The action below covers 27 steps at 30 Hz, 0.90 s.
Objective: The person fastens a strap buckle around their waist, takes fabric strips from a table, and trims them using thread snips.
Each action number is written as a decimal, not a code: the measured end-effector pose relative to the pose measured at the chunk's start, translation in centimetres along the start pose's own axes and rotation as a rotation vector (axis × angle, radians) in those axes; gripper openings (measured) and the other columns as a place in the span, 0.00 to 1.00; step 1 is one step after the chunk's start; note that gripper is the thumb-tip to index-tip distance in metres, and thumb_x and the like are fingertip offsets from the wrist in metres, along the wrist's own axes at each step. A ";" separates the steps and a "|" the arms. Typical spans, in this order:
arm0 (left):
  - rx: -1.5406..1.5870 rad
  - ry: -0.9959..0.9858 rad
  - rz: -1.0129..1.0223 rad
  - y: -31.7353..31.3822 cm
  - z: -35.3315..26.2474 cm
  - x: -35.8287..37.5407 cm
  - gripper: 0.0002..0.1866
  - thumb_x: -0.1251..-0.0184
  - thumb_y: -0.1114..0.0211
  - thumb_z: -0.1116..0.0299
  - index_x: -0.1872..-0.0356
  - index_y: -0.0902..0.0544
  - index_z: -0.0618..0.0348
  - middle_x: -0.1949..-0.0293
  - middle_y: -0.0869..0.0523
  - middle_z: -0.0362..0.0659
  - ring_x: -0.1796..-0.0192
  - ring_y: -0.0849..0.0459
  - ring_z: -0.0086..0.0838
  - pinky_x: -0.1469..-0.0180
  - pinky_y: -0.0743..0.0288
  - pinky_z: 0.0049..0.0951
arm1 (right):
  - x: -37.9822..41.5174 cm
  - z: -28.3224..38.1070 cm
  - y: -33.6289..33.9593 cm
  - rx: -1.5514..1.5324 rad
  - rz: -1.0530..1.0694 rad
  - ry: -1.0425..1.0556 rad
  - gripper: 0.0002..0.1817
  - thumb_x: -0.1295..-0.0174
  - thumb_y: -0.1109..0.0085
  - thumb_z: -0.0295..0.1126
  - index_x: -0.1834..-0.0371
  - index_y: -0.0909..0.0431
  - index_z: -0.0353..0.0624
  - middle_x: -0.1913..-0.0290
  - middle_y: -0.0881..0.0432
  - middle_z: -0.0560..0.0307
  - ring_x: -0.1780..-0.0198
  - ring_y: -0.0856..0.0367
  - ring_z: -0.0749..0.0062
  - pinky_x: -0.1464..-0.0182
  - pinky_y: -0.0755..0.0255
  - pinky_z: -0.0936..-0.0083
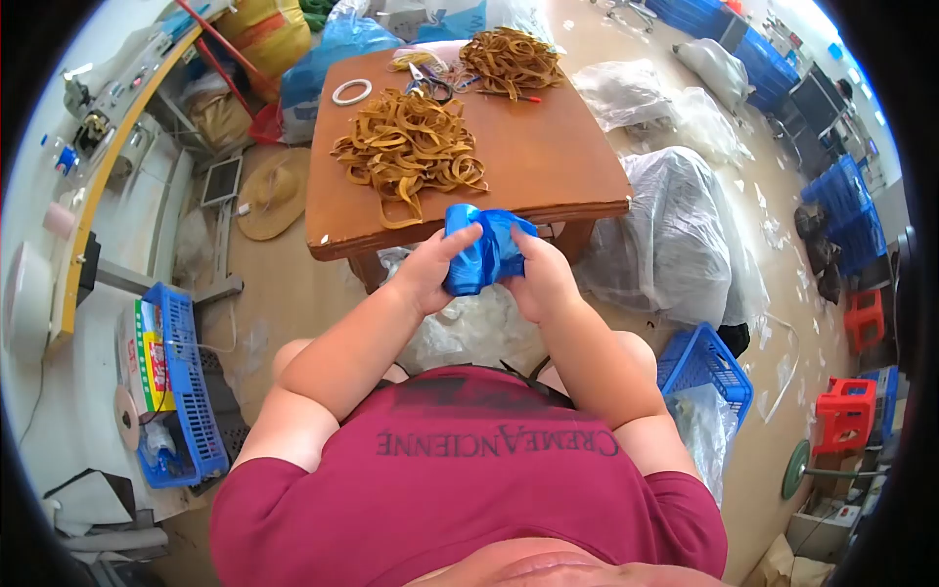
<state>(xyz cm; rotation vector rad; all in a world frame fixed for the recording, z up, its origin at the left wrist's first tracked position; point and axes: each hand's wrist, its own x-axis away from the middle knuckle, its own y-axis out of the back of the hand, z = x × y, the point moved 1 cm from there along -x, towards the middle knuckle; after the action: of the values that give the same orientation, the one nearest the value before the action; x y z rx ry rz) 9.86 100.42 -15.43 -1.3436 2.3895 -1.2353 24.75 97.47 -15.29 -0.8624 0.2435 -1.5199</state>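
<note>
A roll of shiny blue plastic bags (468, 256) is held over my lap, just in front of the table's near edge. My left hand (428, 270) is closed around the roll's left side, with the thumb lying on top. On the right, my right hand (541, 278) pinches the loose, crumpled blue plastic coming off the roll. Its lower fingers are partly hidden behind the plastic. Beyond my hands, a heap of brown, curled strips (411, 147) lies on the brown table (548, 176).
At the table's back are a second heap of strips (511, 61), scissors (427, 83), a red pen (528, 98) and a white ring (352, 92). Plastic-covered bundles (655, 235) stand to the right. Blue baskets (706, 367) (191, 391) flank me. A straw hat (272, 194) lies left.
</note>
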 end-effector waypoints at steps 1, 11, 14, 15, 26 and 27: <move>-0.079 0.000 0.003 0.1 0.1 -0.4 0.24 0.37 0.35 0.60 0.43 0.29 0.60 0.51 0.20 0.43 0.50 0.19 0.32 0.48 0.23 0.35 | -0.6 0.4 0.6 -0.036 0.024 -0.033 0.18 0.30 0.55 0.41 0.46 0.27 0.41 0.51 0.21 0.56 0.51 0.23 0.69 0.49 0.29 0.66; -0.343 0.122 0.005 -1.5 -1.8 -9.8 0.37 0.47 0.28 0.64 0.37 0.38 0.52 0.49 0.25 0.44 0.55 0.19 0.32 0.61 0.20 0.32 | -5.2 6.6 8.1 -0.282 0.106 0.055 0.23 0.28 0.61 0.46 0.40 0.34 0.41 0.43 0.25 0.51 0.45 0.23 0.58 0.45 0.29 0.55; -0.431 0.129 -0.034 -1.7 -1.5 -14.3 0.38 0.49 0.29 0.71 0.37 0.39 0.55 0.50 0.25 0.46 0.54 0.19 0.34 0.63 0.18 0.35 | -6.0 7.8 9.7 -0.355 0.116 0.126 0.23 0.28 0.61 0.45 0.38 0.36 0.41 0.41 0.26 0.50 0.42 0.26 0.55 0.42 0.31 0.53; -0.447 0.124 -0.030 -1.6 -1.7 -15.7 0.38 0.50 0.29 0.73 0.37 0.39 0.56 0.50 0.25 0.46 0.55 0.19 0.35 0.63 0.18 0.35 | -6.5 8.1 10.2 -0.359 0.089 0.142 0.24 0.28 0.61 0.46 0.38 0.36 0.41 0.41 0.27 0.49 0.42 0.26 0.55 0.42 0.31 0.53; -1.336 -0.354 -0.260 2.5 -6.4 -31.0 0.38 0.54 0.34 0.66 0.36 0.33 0.67 0.47 0.21 0.53 0.49 0.20 0.38 0.47 0.26 0.30 | -12.1 10.2 15.0 -0.282 -0.073 0.159 0.25 0.28 0.60 0.44 0.33 0.42 0.43 0.38 0.31 0.46 0.44 0.25 0.48 0.46 0.28 0.56; -1.444 -0.445 -0.267 2.3 -6.7 -31.5 0.38 0.53 0.34 0.66 0.36 0.33 0.66 0.46 0.21 0.54 0.48 0.20 0.39 0.46 0.26 0.30 | -12.3 10.3 15.0 -0.281 -0.101 0.175 0.26 0.29 0.59 0.43 0.32 0.44 0.43 0.37 0.32 0.45 0.44 0.25 0.47 0.46 0.28 0.57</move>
<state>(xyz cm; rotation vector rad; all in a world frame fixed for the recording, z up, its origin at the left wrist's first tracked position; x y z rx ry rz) 23.83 129.00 -20.81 -1.8673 2.6515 1.0471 41.65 109.83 -21.97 -0.9740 0.5584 -1.6831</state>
